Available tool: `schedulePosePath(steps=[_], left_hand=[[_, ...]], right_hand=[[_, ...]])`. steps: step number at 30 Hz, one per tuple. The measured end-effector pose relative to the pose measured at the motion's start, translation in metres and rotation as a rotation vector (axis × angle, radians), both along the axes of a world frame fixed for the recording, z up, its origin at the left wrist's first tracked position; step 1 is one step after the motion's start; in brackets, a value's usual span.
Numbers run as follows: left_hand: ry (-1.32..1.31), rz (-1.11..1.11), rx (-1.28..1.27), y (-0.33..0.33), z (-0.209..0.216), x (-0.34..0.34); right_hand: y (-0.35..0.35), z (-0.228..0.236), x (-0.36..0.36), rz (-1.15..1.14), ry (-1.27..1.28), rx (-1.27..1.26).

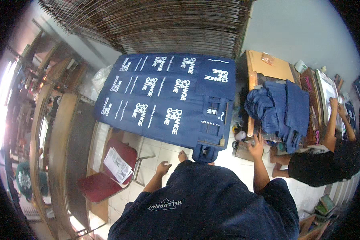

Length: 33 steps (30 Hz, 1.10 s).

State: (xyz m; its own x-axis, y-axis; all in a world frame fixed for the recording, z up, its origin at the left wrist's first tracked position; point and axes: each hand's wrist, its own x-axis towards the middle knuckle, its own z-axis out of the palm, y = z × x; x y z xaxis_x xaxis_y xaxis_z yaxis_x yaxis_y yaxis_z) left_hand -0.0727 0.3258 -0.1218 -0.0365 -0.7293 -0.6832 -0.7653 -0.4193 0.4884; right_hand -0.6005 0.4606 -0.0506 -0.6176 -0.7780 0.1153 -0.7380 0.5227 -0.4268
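Observation:
My left hand [163,168] hangs in front of my body, below the near edge of the table, fingers loosely bent with the thumb apart and nothing visible in it. My right hand [256,147] is raised with fingers spread, between the table and the side bench; I see nothing held. Dark blue fabric panels [148,104] with white printed lettering lie in rows across the table. At the table's right end, narrow brown strips [227,114] lie among blue fabric pieces. A folded blue piece [205,154] hangs at the near right corner, close in front of me.
A blue fabric pile [272,108] lies on the wooden bench [250,76] to the right. Another person [328,160] works beyond it, both arms reaching forward. Printed sheets [118,165] rest on a red chair [98,187] at left. A large rack [148,24] stands behind the table.

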Motion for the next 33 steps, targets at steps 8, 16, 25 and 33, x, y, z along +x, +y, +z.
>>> schedulePosePath(steps=[8,16,25,33], left_hand=[[-0.015,-0.098,-0.016,0.003,-0.006,0.003],[-0.032,-0.172,-0.018,-0.007,-0.016,-0.001],[0.1,-0.111,0.001,-0.015,-0.024,0.0],[0.1,-0.16,-0.191,-0.014,0.011,-0.007]], right_hand=[[0.001,0.02,0.007,-0.019,-0.127,0.091],[0.01,0.014,0.001,0.003,-0.167,0.108],[-0.004,0.077,-0.013,0.068,-0.728,-0.42],[0.046,0.112,-0.113,-0.646,-1.206,-1.364]])
